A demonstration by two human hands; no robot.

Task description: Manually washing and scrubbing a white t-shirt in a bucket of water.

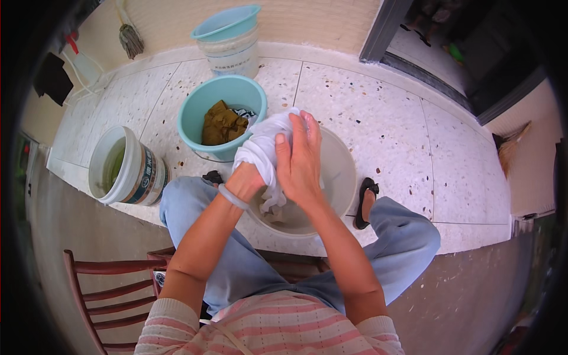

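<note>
A wet-looking white cloth (264, 144) is wrapped over my left hand (250, 177), covering its fingers; a pale bangle circles that wrist. Against the cloth's right side lies my right hand (301, 159), its fingers extended and close together, the thumb apart. Part of the cloth hangs down over a large pale basin (344, 164) between my feet. The basin holds water and some light fabric, partly hidden by my hands. Just beyond my left hand, a turquoise bucket (188, 111) contains brown cloth (224, 124) and some black-and-white fabric.
A white bucket (126, 177) with greenish contents stands at the left. Near the wall, a turquoise basin (226, 22) rests on another white bucket (235, 53). A mop head (131, 41) hangs at the upper left. A wooden chair (115, 266) is beside me. Beyond the doorway is a person's foot (424, 37).
</note>
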